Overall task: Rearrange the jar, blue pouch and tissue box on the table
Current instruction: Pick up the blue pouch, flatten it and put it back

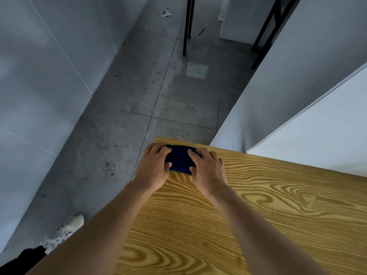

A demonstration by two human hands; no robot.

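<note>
Wooden table [258, 215] corner: both hands' fingers [158, 150] clasp the blue pouch [179, 158] beside the edge.

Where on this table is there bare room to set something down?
The wood table shows bare between the forearms and out to the right, toward the white panel. The far left corner is crowded: left hand and right hand both rest on the blue pouch.

The pouch [179, 160] lies on the table's [258, 215] far left corner, between both hands.
</note>
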